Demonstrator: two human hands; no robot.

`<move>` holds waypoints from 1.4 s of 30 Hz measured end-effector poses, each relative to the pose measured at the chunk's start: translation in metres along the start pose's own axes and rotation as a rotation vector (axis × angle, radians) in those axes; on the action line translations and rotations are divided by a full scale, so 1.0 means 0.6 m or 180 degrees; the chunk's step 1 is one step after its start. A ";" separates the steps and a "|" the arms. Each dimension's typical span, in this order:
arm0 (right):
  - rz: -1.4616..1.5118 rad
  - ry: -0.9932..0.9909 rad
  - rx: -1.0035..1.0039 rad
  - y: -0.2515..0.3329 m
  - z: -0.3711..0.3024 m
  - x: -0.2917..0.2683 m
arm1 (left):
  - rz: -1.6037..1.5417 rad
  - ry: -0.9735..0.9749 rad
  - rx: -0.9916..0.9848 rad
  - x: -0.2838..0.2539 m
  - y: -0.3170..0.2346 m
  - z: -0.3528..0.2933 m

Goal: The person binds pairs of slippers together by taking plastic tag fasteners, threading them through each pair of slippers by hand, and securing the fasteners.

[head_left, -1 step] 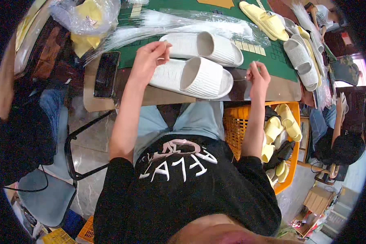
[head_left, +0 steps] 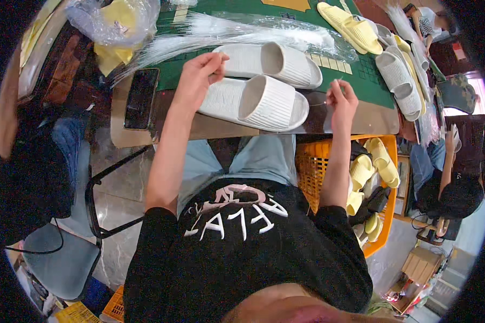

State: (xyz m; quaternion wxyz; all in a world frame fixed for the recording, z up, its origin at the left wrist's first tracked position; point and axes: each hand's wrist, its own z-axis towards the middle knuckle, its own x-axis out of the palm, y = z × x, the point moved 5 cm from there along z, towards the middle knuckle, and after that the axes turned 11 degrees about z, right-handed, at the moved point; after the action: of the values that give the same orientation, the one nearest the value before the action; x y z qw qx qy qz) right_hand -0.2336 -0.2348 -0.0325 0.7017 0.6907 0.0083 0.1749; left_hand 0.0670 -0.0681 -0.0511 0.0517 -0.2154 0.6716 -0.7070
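A pair of light grey slide sandals lies side by side on the table in front of me: the near slide (head_left: pixel 269 102) and the far slide (head_left: pixel 277 60). My left hand (head_left: pixel 202 72) is over their left ends, thumb and fingers pinched; what they hold, if anything, is too small to make out. To the right of the slides, my right hand (head_left: pixel 340 97) is closed in a pinch. A thin clear strand (head_left: pixel 318 104) runs from it toward the near slide's right end. Behind the slides lies a bundle of fine clear strands (head_left: pixel 199 33) in plastic film.
On the table are a green mat (head_left: pixel 170 81), a dark phone (head_left: pixel 141 99) and, at the far right, yellow slides (head_left: pixel 355 27) and grey slides (head_left: pixel 399 81). An orange basket (head_left: pixel 313 164) of slides stands at my right. Other people sit on both sides.
My left hand has shifted very slightly. The slides and my right hand stay practically where they were.
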 end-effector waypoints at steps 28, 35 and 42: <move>-0.2204 0.0770 -0.1020 -0.060 0.019 0.111 | 0.4474 -0.0271 0.0243 0.096 -0.010 0.099; -0.2081 0.0526 -0.1335 -0.059 -0.005 0.106 | 0.5814 -0.0748 -0.0028 0.051 -0.063 0.049; -0.1941 0.0917 -0.1281 -0.054 -0.010 0.116 | 0.3750 0.0448 0.0732 0.122 0.030 0.112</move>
State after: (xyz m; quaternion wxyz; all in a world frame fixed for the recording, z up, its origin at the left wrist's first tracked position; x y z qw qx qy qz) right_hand -0.1621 -0.2107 -0.0484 0.8345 0.4735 0.2770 0.0516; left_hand 0.0222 -0.1589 -0.0509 0.4129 0.2472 0.5989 -0.6401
